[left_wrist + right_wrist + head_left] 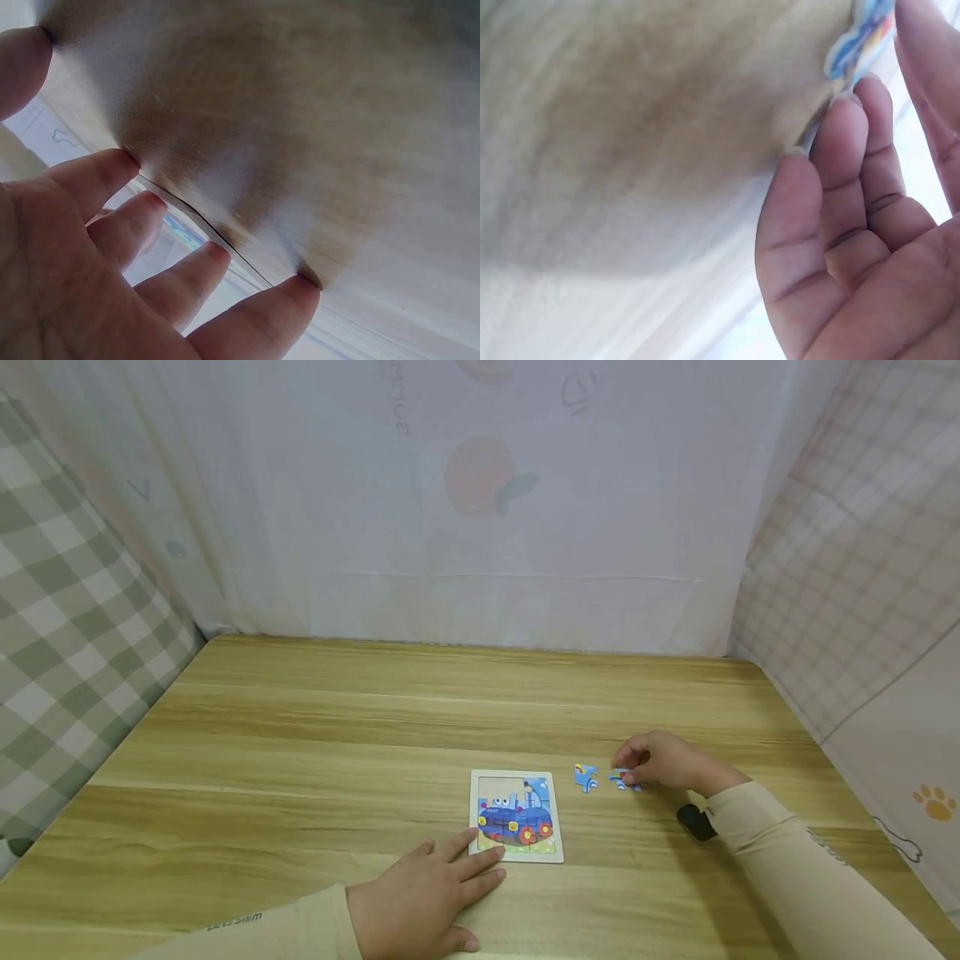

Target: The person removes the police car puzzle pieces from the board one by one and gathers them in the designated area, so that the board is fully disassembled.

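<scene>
A small jigsaw puzzle in a pale frame (557, 835) lies on the table, showing a blue vehicle with red wheels; bare backing shows in its upper left part. My left hand (420, 897) lies spread at the lower left corner, fingertips on the frame and the tabletop. To the right of the frame, my right hand (660, 762) pinches a blue puzzle piece (622, 779) between thumb and fingers, low over the wood. That puzzle piece (859, 41) also appears by the fingertips in the right wrist view. Another blue puzzle piece (586, 777) lies between it and the frame.
The wooden table (337, 710) reaches back to a pale printed curtain (360, 527). Checked cloth (67, 585) hangs along the left side, and a plaid cloth (847, 543) along the right. A black object (696, 822) is at the right wrist.
</scene>
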A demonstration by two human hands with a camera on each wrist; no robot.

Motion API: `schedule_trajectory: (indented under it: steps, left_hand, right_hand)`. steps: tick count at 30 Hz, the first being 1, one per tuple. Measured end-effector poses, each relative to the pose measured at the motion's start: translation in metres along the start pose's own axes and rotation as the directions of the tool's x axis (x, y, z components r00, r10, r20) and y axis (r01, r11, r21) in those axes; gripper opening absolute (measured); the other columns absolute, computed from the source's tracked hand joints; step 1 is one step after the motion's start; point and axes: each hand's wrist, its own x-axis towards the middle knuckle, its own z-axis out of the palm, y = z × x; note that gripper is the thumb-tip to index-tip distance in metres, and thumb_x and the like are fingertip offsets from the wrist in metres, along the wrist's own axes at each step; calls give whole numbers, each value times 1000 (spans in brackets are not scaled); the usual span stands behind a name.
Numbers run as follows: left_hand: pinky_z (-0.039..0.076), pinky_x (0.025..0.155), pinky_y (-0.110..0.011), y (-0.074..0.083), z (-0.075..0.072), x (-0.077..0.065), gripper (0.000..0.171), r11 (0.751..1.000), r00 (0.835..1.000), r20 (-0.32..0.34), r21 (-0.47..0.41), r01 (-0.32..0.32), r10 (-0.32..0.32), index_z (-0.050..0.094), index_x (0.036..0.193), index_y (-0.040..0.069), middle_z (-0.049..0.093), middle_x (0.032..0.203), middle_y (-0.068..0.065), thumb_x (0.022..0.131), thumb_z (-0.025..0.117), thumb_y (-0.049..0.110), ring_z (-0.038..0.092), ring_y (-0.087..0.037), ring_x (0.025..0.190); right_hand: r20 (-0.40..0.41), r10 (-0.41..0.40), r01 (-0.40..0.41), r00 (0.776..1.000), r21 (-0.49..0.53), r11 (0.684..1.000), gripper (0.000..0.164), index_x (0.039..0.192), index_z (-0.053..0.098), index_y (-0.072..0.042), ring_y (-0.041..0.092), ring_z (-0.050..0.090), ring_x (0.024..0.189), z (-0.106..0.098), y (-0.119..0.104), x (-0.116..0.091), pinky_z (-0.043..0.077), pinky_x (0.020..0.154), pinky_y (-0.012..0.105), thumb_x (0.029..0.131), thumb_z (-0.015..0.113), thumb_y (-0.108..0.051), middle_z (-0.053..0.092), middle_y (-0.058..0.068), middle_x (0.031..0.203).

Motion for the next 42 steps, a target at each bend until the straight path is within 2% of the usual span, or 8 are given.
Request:
schedule_trajectory:
  steps: [6,14,19,23,36,42]
  left_hand:
    - [50,87,-50,0,0,-1,68,1000,1000,1,-5,4,-4,43,147,25,34,154,6,89,55,59,35,-29,139]
    - [51,85,-51,-2,-1,-1,67,1000,1000,-27,-6,-13,13,43,147,23,36,154,4,90,55,57,37,-30,138]
    - [50,86,-52,-1,-1,0,66,1000,1000,-21,-15,-8,8,43,147,24,34,154,5,91,54,57,35,-30,139]
    - [50,87,-53,-1,-2,1,66,1000,1000,-11,-30,-5,5,42,148,24,33,155,5,91,52,57,33,-30,140]
    - [49,88,-54,2,-5,2,66,998,999,36,-65,5,-3,41,148,26,31,155,6,91,51,58,31,-29,141]
    - [49,89,-54,2,-6,3,66,998,1000,26,-61,-2,3,41,148,25,32,155,6,91,52,58,32,-29,141]
  right_hand:
    - [-107,-11,-4,994,-133,991,24,103,68,1,15,51,81,7,-17,5,45,71,30,82,75,-9,63,4,90]
    - [-133,-29,12,991,-122,992,25,111,67,-1,25,56,97,26,-53,9,48,83,43,86,70,-8,64,9,107]
    - [-151,-74,52,986,-142,988,25,110,68,-2,26,58,99,39,-65,13,49,82,42,84,71,-4,64,10,109]
    - [-145,-97,73,985,-159,985,24,106,69,-4,23,59,95,49,-70,17,50,81,40,82,73,-3,66,6,105]
    - [-82,-40,25,996,-178,984,25,102,70,-5,15,52,82,66,-86,25,47,77,34,79,79,-10,60,-1,89]
    - [-68,-18,5,998,-186,983,27,101,70,-2,15,50,76,68,-91,28,46,72,31,77,80,-9,56,0,82]
